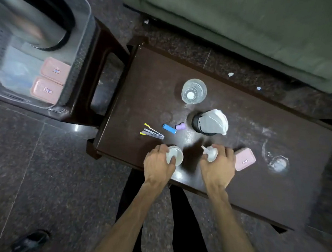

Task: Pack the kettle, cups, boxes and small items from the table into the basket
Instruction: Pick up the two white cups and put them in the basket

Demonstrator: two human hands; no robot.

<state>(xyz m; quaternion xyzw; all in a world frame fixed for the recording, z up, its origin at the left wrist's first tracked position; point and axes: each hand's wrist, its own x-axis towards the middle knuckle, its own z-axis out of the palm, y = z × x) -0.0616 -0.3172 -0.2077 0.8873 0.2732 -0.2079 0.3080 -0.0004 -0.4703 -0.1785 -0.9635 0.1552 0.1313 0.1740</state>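
Note:
My left hand (159,165) grips a white cup (175,156) at the near edge of the dark table (274,192). My right hand (217,166) closes on a second white cup (210,153) just to its right. A pink box (244,161) lies beside my right hand. Farther back stand a clear glass (194,91) and a black cup with a white cloth (210,122). A stapler (152,133), a blue item (169,129) and a small purple item (180,126) lie mid-table. The grey basket (80,47) at left holds the steel kettle (31,22) and two pink boxes (50,82).
The basket rests on a dark stool (108,66) left of the table. A green sofa (246,29) runs along the far side. White powdery smears (276,163) mark the table's right part. A dark sandal (29,240) lies on the stone floor near left.

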